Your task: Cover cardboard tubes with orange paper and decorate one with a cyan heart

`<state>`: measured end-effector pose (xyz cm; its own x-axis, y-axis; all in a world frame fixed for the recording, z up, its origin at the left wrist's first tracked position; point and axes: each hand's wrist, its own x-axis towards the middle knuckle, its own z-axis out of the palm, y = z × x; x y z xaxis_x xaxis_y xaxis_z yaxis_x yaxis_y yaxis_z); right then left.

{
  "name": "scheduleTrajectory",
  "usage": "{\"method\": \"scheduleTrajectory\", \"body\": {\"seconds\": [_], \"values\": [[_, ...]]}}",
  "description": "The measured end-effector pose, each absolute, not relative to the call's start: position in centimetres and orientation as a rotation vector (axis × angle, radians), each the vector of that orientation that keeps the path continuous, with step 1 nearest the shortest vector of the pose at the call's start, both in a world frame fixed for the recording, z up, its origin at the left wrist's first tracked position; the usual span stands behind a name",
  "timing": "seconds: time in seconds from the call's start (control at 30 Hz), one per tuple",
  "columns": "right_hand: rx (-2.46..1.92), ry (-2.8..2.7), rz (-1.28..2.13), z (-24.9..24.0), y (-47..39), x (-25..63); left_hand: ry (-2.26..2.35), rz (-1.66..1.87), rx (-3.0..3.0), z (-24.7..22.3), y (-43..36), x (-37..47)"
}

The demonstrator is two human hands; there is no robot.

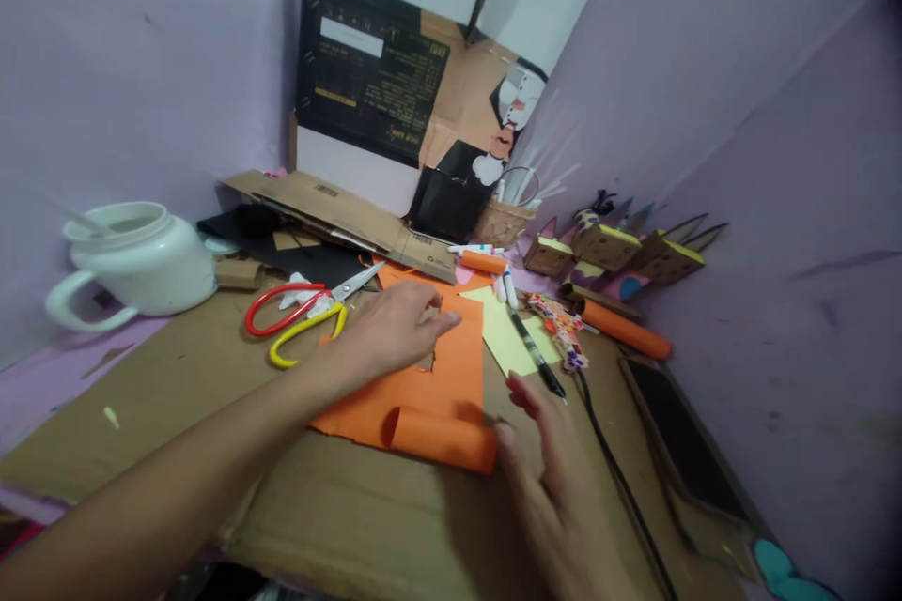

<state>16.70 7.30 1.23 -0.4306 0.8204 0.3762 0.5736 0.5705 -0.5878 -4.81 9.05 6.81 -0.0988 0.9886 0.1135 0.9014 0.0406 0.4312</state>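
Observation:
An orange sheet (461,376) lies on the cardboard work surface (338,512), with a small cut-out near its middle. Over its upper part is my left hand (401,324), thumb and fingers a little apart, holding nothing that shows. An orange paper roll (443,439) rests across the sheet's near edge. Just right of the roll's end, my right hand (550,479) is open, thumb and fingers spread. Scissors (317,305) with one red and one yellow handle lie left of my left hand, blades partly apart. Pale yellow paper (507,343) and a black pen (537,357) lie to the right.
A white mug (141,258) stands at the left. Cardboard pieces (352,221) and a large opened box (373,75) are behind. At the right are a flowery glue gun (560,329) with a black cable, another orange roll (626,329), a phone (683,437) and cardboard figures (610,244).

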Motion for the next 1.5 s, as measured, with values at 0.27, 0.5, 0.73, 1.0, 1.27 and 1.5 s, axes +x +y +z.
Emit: {"method": "scheduleTrajectory", "body": {"seconds": [0.27,0.5,0.73,1.0,1.27,1.5], "values": [[-1.524,-2.020,0.869,1.1,10.9,16.2,2.137,0.773,1.855,5.6,-0.2,-5.6],[-1.827,-2.192,0.612,2.3,13.2,13.1,2.166,0.422,1.938,5.3,6.3,-4.7],[-1.657,-2.153,0.633,1.4,12.7,13.5,2.260,0.403,1.753,3.7,10.3,-2.6],[-1.519,-2.010,0.701,0.8,13.3,14.1,2.264,0.526,1.703,3.6,10.3,-1.9],[-1.459,-1.851,0.797,-0.1,13.8,13.7,2.129,0.739,1.713,2.5,11.2,-1.2],[-1.183,-1.636,1.277,1.4,13.2,13.8,1.605,1.196,1.600,3.8,11.6,-2.5]]}}
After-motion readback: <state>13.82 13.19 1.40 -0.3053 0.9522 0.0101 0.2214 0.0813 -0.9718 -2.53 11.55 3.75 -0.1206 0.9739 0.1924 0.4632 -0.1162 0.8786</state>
